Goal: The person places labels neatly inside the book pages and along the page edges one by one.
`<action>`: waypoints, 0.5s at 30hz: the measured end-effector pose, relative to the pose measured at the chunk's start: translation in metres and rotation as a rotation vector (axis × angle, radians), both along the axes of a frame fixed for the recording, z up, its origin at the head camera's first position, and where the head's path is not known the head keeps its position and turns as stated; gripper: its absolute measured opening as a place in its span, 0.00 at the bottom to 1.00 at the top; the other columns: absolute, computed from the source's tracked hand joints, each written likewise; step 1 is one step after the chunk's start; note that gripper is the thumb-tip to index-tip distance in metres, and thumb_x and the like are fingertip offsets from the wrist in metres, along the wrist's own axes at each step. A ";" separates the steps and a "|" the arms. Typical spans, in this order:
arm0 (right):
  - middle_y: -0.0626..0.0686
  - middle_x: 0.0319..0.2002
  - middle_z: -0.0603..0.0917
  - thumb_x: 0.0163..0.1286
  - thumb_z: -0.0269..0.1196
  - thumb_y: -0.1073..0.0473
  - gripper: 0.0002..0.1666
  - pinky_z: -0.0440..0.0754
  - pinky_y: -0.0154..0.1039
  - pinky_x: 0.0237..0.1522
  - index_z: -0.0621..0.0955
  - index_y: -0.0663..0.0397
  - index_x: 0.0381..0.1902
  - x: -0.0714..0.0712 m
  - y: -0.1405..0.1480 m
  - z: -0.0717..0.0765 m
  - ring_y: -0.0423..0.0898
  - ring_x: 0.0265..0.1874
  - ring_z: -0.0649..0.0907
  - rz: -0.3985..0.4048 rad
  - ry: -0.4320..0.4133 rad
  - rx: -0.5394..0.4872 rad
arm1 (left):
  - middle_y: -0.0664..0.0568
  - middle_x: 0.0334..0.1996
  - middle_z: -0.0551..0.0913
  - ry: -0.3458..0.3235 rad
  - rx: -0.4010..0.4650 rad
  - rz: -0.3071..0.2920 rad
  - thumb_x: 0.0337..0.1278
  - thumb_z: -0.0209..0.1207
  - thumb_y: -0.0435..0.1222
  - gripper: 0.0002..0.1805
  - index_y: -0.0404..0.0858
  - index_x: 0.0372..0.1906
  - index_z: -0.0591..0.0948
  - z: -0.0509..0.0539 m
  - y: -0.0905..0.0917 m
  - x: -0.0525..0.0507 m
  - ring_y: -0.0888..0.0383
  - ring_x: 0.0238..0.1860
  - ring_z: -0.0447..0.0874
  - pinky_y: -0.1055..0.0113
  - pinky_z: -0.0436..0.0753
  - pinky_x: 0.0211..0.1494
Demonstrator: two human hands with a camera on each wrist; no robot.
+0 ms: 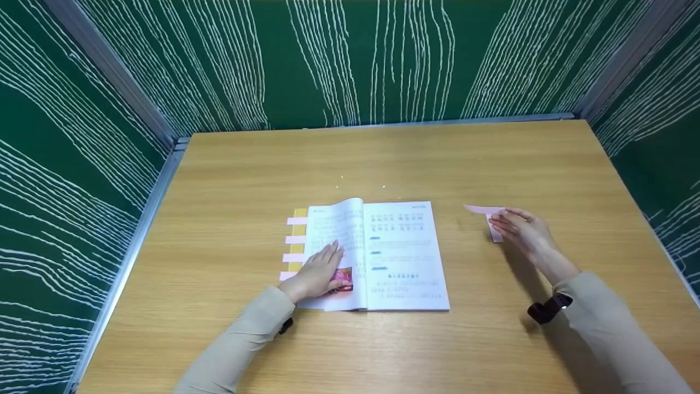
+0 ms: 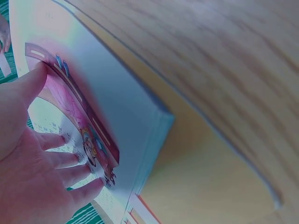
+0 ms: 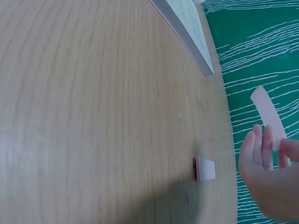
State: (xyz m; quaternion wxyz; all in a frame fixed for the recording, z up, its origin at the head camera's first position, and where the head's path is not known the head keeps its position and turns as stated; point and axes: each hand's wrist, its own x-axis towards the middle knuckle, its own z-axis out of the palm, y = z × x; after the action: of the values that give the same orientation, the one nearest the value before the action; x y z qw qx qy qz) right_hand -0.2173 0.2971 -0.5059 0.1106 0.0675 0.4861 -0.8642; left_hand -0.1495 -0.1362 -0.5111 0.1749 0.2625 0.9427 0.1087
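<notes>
Green wall (image 1: pixel 49 137) at far left, streaked with white lines; wood table (image 1: pixel 219 197) beside it. Four pink tabs (image 1: pixel 295 239) jut in a column from the left edge of an open book (image 1: pixel 407 282), yellow showing between them. Left hand (image 1: pixel 317 272) lies open on the left page, fingers extended and pressing lightly, thumb spread over a coloured picture (image 1: pixel 343 275). That page bows up towards the spine; right page lies flatter, printed with text. Book sits near mid-table. Right of it, well apart, a pink strip (image 1: pixel 481 210) is held above the table, one end pinched between thumb and fingers of the right hand (image 1: pixel 528 234). Small pink pad (image 3: pixel 205 169) rests on the table below. Dark device (image 1: pixel 544 311) at the right wrist, against a pale sleeve (image 1: pixel 607 314).
</notes>
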 end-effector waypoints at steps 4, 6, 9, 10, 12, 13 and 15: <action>0.58 0.30 0.84 0.56 0.61 0.69 0.05 0.78 0.36 0.42 0.81 0.62 0.32 -0.005 0.001 -0.008 0.48 0.34 0.84 0.060 0.038 -0.073 | 0.37 0.67 0.45 -0.001 0.003 0.005 0.58 0.48 0.52 0.41 0.29 0.66 0.49 -0.001 0.001 0.000 0.43 0.67 0.42 0.53 0.51 0.66; 0.59 0.31 0.84 0.56 0.61 0.70 0.06 0.78 0.37 0.43 0.81 0.64 0.33 -0.011 0.003 -0.017 0.49 0.35 0.83 0.079 0.056 -0.081 | 0.37 0.67 0.45 0.005 0.003 0.004 0.57 0.48 0.52 0.41 0.29 0.66 0.49 -0.001 0.001 0.000 0.43 0.67 0.43 0.53 0.51 0.66; 0.60 0.33 0.84 0.58 0.58 0.71 0.07 0.77 0.37 0.44 0.81 0.65 0.34 -0.021 0.009 -0.034 0.50 0.37 0.83 0.116 0.082 -0.061 | 0.37 0.67 0.46 0.010 -0.001 0.004 0.57 0.48 0.52 0.42 0.29 0.66 0.49 -0.001 0.001 0.000 0.43 0.67 0.43 0.53 0.51 0.66; 0.59 0.34 0.84 0.58 0.58 0.71 0.07 0.77 0.36 0.44 0.82 0.64 0.34 -0.023 0.009 -0.036 0.48 0.38 0.83 0.123 0.090 -0.035 | 0.37 0.67 0.45 0.010 -0.002 0.005 0.57 0.48 0.52 0.42 0.29 0.66 0.49 -0.001 0.001 0.000 0.43 0.67 0.43 0.53 0.51 0.66; 0.58 0.35 0.84 0.60 0.56 0.71 0.08 0.76 0.36 0.45 0.81 0.64 0.36 -0.025 0.010 -0.039 0.48 0.39 0.82 0.152 0.110 -0.021 | 0.37 0.67 0.45 0.004 -0.001 0.007 0.57 0.48 0.52 0.42 0.29 0.66 0.49 -0.001 0.001 0.000 0.43 0.67 0.43 0.52 0.51 0.66; 0.58 0.35 0.84 0.60 0.55 0.71 0.09 0.76 0.35 0.46 0.81 0.64 0.36 -0.025 0.009 -0.038 0.48 0.39 0.82 0.159 0.112 -0.016 | 0.37 0.67 0.44 -0.003 -0.001 0.008 0.57 0.48 0.52 0.42 0.30 0.66 0.49 -0.001 0.001 0.000 0.43 0.67 0.42 0.52 0.51 0.66; 0.57 0.36 0.84 0.60 0.56 0.71 0.09 0.75 0.35 0.47 0.82 0.63 0.36 -0.019 0.002 -0.028 0.47 0.40 0.82 0.174 0.124 0.016 | 0.37 0.67 0.43 -0.015 -0.002 0.010 0.57 0.47 0.52 0.42 0.30 0.66 0.49 -0.001 0.001 0.000 0.43 0.67 0.41 0.52 0.50 0.66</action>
State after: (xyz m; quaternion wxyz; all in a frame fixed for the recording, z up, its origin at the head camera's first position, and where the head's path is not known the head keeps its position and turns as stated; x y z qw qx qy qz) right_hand -0.2363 0.2990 -0.5335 0.1545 -0.0277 0.5028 -0.8500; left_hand -0.1498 -0.1353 -0.5119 0.1816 0.2567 0.9428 0.1104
